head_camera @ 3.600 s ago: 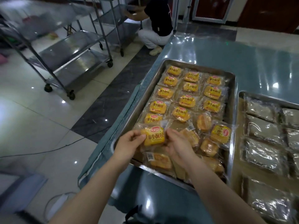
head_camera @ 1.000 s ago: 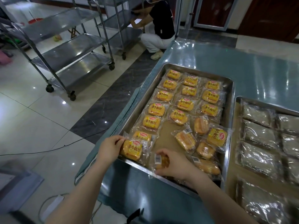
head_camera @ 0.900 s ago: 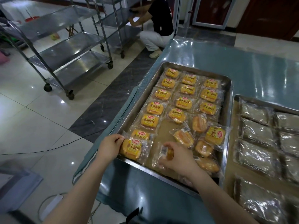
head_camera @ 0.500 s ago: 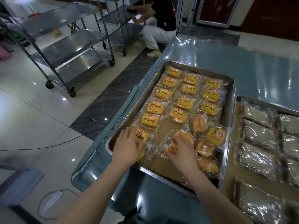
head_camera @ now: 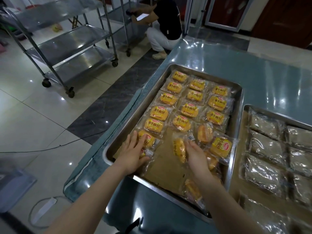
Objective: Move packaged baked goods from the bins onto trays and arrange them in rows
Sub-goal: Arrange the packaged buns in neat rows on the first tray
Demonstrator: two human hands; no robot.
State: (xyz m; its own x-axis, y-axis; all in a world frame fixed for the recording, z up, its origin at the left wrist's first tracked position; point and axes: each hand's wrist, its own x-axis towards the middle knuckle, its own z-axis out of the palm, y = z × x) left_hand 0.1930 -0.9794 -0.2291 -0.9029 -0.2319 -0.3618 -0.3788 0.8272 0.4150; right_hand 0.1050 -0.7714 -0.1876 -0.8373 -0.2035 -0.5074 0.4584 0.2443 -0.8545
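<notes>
A steel tray (head_camera: pixel 239 105) on the table holds yellow-labelled bread packets (head_camera: pixel 190 110) in three rows at its far end. Loose packets (head_camera: pixel 220 147) lie jumbled at the near right, and brown paper shows in the near middle. My left hand (head_camera: pixel 132 153) lies flat, fingers spread, on a packet (head_camera: pixel 148 140) at the near end of the left row, with another packet partly under the palm. My right hand (head_camera: pixel 194 152) grips one bread packet (head_camera: pixel 179 150), tilted up on its edge in the middle of the tray.
A second steel tray (head_camera: pixel 245 114) to the right holds clear packets of darker goods (head_camera: pixel 264 146). The teal table (head_camera: pixel 253 68) stretches beyond. Wheeled steel racks (head_camera: pixel 67 53) stand on the tiled floor at left, a person (head_camera: pixel 166 26) crouches behind them, and a cable (head_camera: pixel 42 150) crosses the floor.
My left hand has set its packet down at the near end of the left row and flattened over it. My right hand lifted a loose packet toward the middle row.
</notes>
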